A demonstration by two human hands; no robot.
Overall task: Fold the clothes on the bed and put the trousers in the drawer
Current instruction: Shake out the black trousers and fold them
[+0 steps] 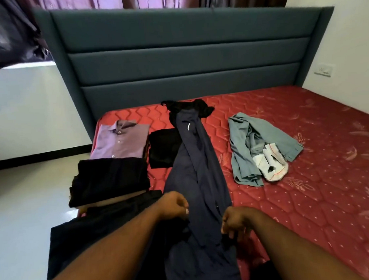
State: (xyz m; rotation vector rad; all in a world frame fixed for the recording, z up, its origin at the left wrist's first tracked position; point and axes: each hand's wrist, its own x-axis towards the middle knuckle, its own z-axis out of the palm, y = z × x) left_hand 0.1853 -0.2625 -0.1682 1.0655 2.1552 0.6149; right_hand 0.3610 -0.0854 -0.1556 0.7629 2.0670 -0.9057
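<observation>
Head view shows navy trousers (199, 181) stretched long over the red bed (307, 176), from the near edge toward the headboard (175, 55). The left hand (173, 205) pinches the cloth on its left side with curled fingers, and the right hand (235, 221) pinches its right side. Near the left edge lie a folded purple shirt (120, 140) and folded dark clothes (109, 180). A grey-green garment (260, 145) lies crumpled toward the middle of the bed.
</observation>
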